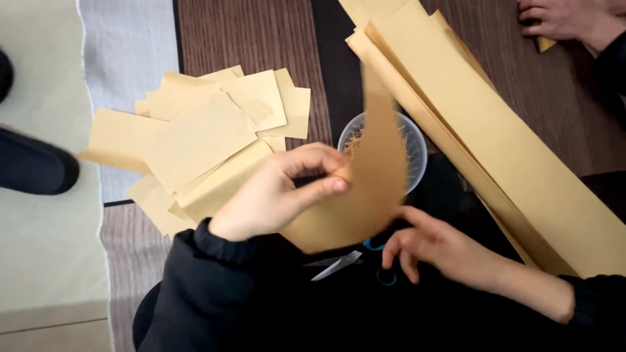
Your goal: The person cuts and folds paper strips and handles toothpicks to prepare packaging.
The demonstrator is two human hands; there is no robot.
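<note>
Presently, the left hand [277, 192] has its fingers [319, 189] closed in a pinch, thumb against forefinger, on the edge of a curved tan paper piece [365, 189], which is held up off the surface and bowed over toward the right. The right hand [437, 251] grips nothing; its fingers are spread loosely, one fingertip touching the lower right edge of the same paper piece. Directly beneath the hands, on the person's dark lap, lie scissors [345, 262] with blue handles, blades pointing left; the right hand is just above the handles. Behind the held paper stands a clear plastic cup [416, 146], partly hidden, containing fine yellowish strands. To the left, a loose pile of cut tan rectangles [195, 137] rests on the brown wood-grain surface [254, 36], overlapping one another and spilling onto a pale cloth. To the right, a stack of long tan paper strips [495, 130] runs diagonally from the top centre to the lower right. Another person's hand [564, 18] rests at the upper right corner, well apart from the work.
</note>
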